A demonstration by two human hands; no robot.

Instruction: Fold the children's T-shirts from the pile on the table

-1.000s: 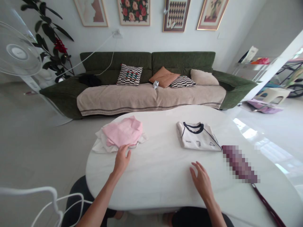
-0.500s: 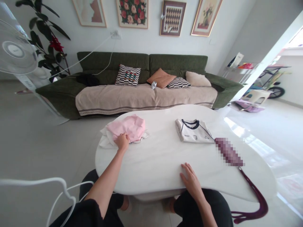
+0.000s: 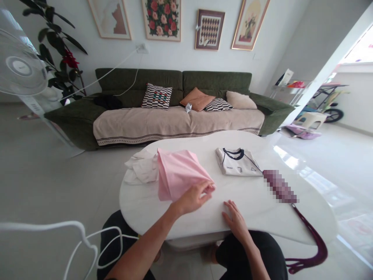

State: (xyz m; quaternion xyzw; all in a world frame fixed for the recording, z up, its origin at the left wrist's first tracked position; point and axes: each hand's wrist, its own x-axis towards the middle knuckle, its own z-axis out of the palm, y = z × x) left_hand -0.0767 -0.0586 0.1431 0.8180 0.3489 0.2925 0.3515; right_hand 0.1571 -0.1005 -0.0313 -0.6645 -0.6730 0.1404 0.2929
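Note:
A pink garment [image 3: 180, 171] is stretched over the middle left of the white table, its exact kind not clear while bunched. My left hand [image 3: 196, 196] is closed on its right corner. Behind it to the left lies a crumpled white cloth [image 3: 141, 167]. My right hand [image 3: 236, 221] rests flat at the table's front edge, fingers spread, holding nothing. Beyond that hand sits a folded white shirt [image 3: 240, 165] with a dark collar and a printed 7.
The white table [image 3: 221, 210] has rounded edges. A blurred-out item on a dark red strap [image 3: 313, 233] lies at its right and hangs over the edge. White cable [image 3: 78, 224] loops at lower left. A green sofa [image 3: 215, 83] stands behind, a fan [image 3: 20, 66] at left.
My left hand has pulled the pink garment rightward and toward me off the white cloth, spreading it out. My right hand has stayed in place.

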